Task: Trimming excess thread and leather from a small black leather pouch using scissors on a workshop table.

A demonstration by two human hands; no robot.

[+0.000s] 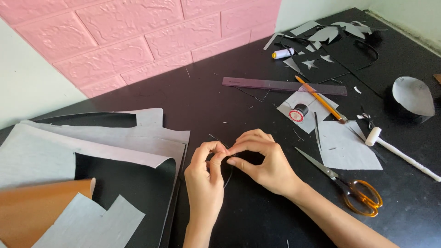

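Looking down, head view: both hands meet at the centre of the frame over a black table (257, 78).
Left hand (205, 177): lower centre, fingers curled in, thumb and forefinger pinched on a thin dark thread (228, 177).
Right hand (262, 160): just right of the left one, fingertips touching it, also pinched closed on something too small to tell.
Thread: it curves down from the pinch between the two hands, its long axis running roughly top to bottom; both hands are equally on it.
Spool (298, 112): right of centre, black thread with a round red and white end label, lying on a grey scrap.
Second spool (282, 53): upper right, white with a yellow end.
Scissors (353, 186): lower right, orange handles, nearer the right hand.
Pencil (321, 99): orange, slanting across a purple ruler (285, 86).
Sheets (92, 151): left, grey, black and tan.
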